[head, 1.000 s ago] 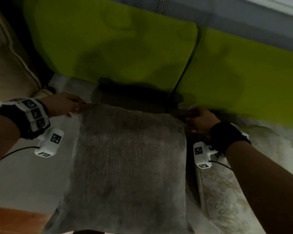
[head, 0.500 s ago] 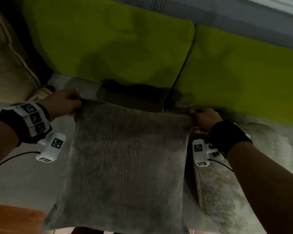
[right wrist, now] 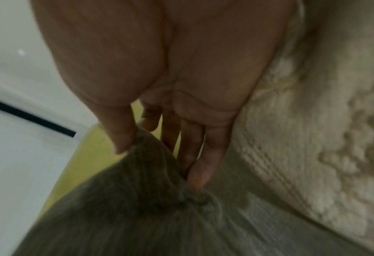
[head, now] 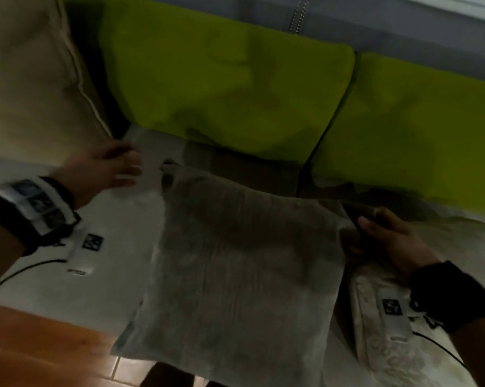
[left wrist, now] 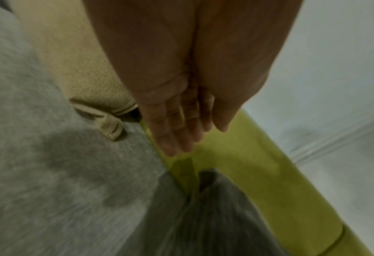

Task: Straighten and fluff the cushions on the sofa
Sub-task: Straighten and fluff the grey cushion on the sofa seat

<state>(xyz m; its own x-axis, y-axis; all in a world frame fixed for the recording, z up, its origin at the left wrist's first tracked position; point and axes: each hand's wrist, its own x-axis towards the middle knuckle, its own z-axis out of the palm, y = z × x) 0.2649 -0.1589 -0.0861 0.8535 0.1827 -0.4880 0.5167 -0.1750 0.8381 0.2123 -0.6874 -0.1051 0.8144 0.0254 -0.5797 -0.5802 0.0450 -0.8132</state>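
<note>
- Half a second back both my hands had the grey cushion [head: 235, 269] by its top corners; now my left hand [head: 107, 166] has let go and drifted away from the cushion's left corner, toward the beige cushion [head: 32, 79] at that end.
- Left hand: fingers straight and close together, holding nothing, hovering just off the grey cushion's top-left corner.
- Right hand [head: 386, 236]: thumb and fingers [right wrist: 203, 155] pinch the cushion's top-right corner, the fabric bunched into a small knot between them.
- Grey cushion itself lies on the pale sofa seat [head: 68, 280], its top edge near the foot of the two green back cushions [head: 224, 79], its lower edge hanging over the seat front.
- Beside the grey cushion's right edge lies a cream patterned cushion [head: 386, 347], under my right wrist.
- Step in hand, as I judge it: I'm mid-way through this cushion, shaken out but not yet stood up. Next I'd need to get the left hand back on its corner or side, plump it, and lean it upright against the green ones.
- Hard to read: everything is motion-blurred and dim. Whether my left fingertips brush the seat I can't tell. A dark shape by my right thumb is probably shadow, though I wouldn't swear to it. The cream cushion and the sofa's right end are cut off.
</note>
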